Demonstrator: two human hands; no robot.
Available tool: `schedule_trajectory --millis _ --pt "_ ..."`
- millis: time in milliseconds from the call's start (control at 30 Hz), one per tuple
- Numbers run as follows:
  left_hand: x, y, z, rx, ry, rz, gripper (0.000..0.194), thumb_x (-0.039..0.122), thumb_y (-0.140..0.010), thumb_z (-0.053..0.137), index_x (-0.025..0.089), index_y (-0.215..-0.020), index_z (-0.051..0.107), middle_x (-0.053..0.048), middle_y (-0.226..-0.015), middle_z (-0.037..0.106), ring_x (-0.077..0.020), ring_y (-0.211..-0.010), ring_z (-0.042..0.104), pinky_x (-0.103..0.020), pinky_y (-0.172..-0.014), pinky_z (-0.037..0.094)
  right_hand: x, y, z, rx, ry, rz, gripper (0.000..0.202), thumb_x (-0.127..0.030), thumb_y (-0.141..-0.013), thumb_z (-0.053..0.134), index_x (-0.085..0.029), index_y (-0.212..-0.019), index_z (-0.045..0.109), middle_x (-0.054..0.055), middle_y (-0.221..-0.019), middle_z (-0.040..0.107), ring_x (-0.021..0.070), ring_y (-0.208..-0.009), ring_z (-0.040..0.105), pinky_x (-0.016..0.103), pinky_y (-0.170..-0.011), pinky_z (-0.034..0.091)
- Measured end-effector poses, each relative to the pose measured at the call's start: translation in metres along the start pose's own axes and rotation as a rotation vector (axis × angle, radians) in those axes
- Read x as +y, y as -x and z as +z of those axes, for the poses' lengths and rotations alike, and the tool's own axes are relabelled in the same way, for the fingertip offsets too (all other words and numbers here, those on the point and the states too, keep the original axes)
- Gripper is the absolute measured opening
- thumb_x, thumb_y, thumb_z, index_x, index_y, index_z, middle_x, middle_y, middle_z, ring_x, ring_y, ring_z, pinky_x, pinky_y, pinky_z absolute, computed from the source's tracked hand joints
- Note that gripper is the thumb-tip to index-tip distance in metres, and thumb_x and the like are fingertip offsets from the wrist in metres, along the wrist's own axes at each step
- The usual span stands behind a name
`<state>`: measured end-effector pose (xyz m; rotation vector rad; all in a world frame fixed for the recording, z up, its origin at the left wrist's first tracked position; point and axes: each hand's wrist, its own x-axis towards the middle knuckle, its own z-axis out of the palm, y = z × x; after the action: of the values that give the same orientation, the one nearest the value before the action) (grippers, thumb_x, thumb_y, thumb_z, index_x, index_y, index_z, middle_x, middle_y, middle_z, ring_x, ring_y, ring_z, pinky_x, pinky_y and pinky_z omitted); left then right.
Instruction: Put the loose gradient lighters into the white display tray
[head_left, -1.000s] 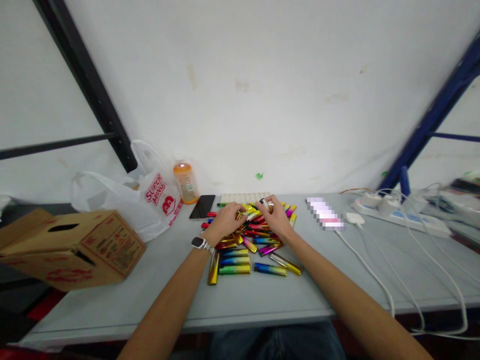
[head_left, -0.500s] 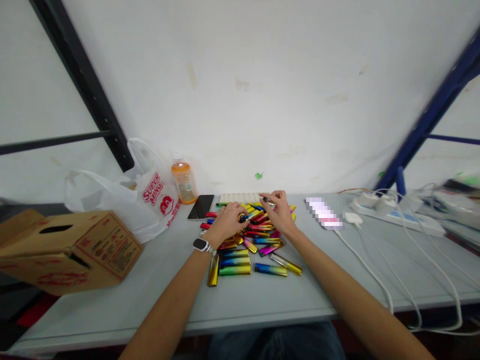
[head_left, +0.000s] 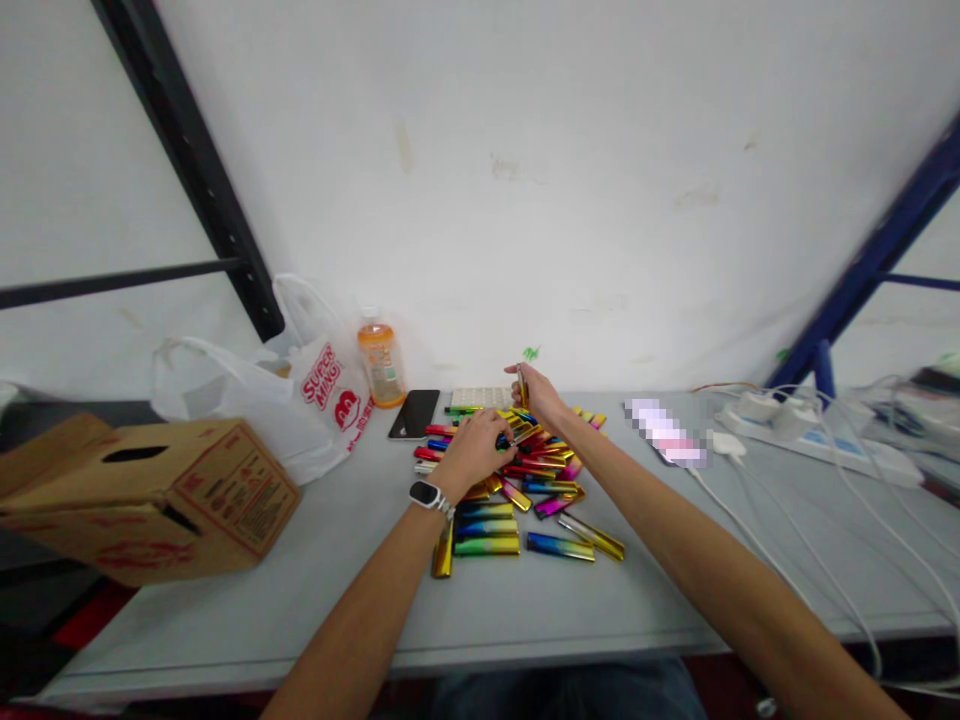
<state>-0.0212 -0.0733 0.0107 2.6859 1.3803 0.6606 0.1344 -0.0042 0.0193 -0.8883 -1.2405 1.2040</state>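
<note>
A heap of shiny lighters (head_left: pixel 545 462) in gold, blue, red, green and pink lies on the grey table. My left hand (head_left: pixel 478 447), with a watch at its wrist, rests over the left part of this heap. Its fingers are curled round a lighter, which they partly cover. My right hand (head_left: pixel 538 392) is raised at the back of the heap, closed on a gold-coloured lighter (head_left: pixel 523 386) that it holds upright. Just behind the heap stands a white gridded tray (head_left: pixel 480 397), partly hidden by the hands. Several lighters lie side by side at the front, including a green-and-gold lighter (head_left: pixel 487 547).
On the left are a cardboard box (head_left: pixel 217 500), a white plastic bag (head_left: pixel 300 440) and an orange-labelled bottle (head_left: pixel 382 365). A black phone (head_left: pixel 415 414) lies beside the tray. On the right are a lit phone (head_left: pixel 664 432), a power strip (head_left: pixel 832 445) and white cables (head_left: pixel 757 545).
My right hand has lifted and turned, now holding a lighter upright near the tray. My left hand stays over the heap. The whole view has shifted slightly.
</note>
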Motion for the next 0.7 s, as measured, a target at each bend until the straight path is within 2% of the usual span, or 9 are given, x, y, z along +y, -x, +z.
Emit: schedule_trajectory --millis 67,167,233,333,433,567,700 --pt "0.000 0.001 -0.001 0.004 -0.004 -0.015 0.011 0.029 -0.081 0.068 0.020 -0.086 0.069 -0.007 -0.101 0.063 -0.0260 -0.105 0.056 -0.039 -0.092 0.044 0.003 -0.013 0.001 0.038 0.107 -0.081 0.045 -0.062 -0.077 0.061 -0.019 -0.090 0.059 -0.005 -0.061 0.050 0.0110 -0.054 0.047 0.024 -0.053 0.040" --pt "-0.001 0.001 -0.002 0.020 0.013 -0.015 0.011 0.031 -0.081 0.069 0.020 -0.084 0.069 -0.007 -0.102 0.064 -0.0257 -0.105 0.056 -0.039 -0.093 0.044 0.005 -0.034 -0.002 0.105 0.329 -0.183 0.035 -0.052 -0.076 0.064 -0.018 -0.081 0.062 0.000 -0.067 0.060 0.0129 -0.057 0.051 0.026 -0.054 0.041" --pt "-0.004 0.002 -0.003 0.031 0.034 -0.024 0.011 0.031 -0.083 0.067 0.020 -0.084 0.069 -0.007 -0.101 0.064 -0.0251 -0.104 0.057 -0.039 -0.093 0.045 0.006 -0.046 -0.006 0.130 0.506 -0.236 0.027 -0.042 -0.075 0.067 -0.017 -0.083 0.066 0.003 -0.074 0.065 0.0144 -0.061 0.055 0.028 -0.060 0.046" --pt "-0.010 0.001 -0.006 0.049 0.072 -0.043 0.012 0.032 -0.085 0.065 0.020 -0.085 0.069 -0.007 -0.101 0.065 -0.0245 -0.102 0.058 -0.038 -0.093 0.045 0.009 -0.058 -0.010 0.093 0.683 -0.316 0.022 -0.027 -0.075 0.064 -0.017 -0.094 0.067 0.004 -0.084 0.069 0.0147 -0.066 0.060 0.029 -0.068 0.049" --pt "-0.015 0.001 -0.007 0.084 0.114 -0.023 0.015 0.034 -0.087 0.064 0.019 -0.088 0.068 -0.007 -0.099 0.066 -0.0246 -0.099 0.059 -0.038 -0.091 0.046 0.013 -0.062 -0.011 0.026 0.755 -0.389 0.025 -0.021 -0.077 0.059 -0.017 -0.102 0.063 0.003 -0.085 0.068 0.0136 -0.068 0.062 0.028 -0.069 0.049" --pt "-0.019 0.001 -0.006 0.110 0.174 -0.007 0.015 0.033 -0.089 0.062 0.018 -0.089 0.067 -0.008 -0.098 0.068 -0.0243 -0.097 0.060 -0.037 -0.088 0.048 0.018 -0.066 -0.011 -0.054 0.811 -0.395 0.015 -0.022 -0.079 0.059 -0.017 -0.093 0.060 0.001 -0.078 0.066 0.0132 -0.067 0.061 0.027 -0.069 0.047" --pt "-0.023 0.000 -0.003 0.130 0.237 -0.024 0.017 0.034 -0.090 0.061 0.018 -0.089 0.066 -0.008 -0.097 0.070 -0.0239 -0.097 0.062 -0.037 -0.089 0.048 0.021 -0.075 -0.015 -0.119 0.718 -0.356 0.013 -0.025 -0.077 0.060 -0.017 -0.087 0.060 0.001 -0.075 0.064 0.0129 -0.065 0.059 0.026 -0.067 0.046"
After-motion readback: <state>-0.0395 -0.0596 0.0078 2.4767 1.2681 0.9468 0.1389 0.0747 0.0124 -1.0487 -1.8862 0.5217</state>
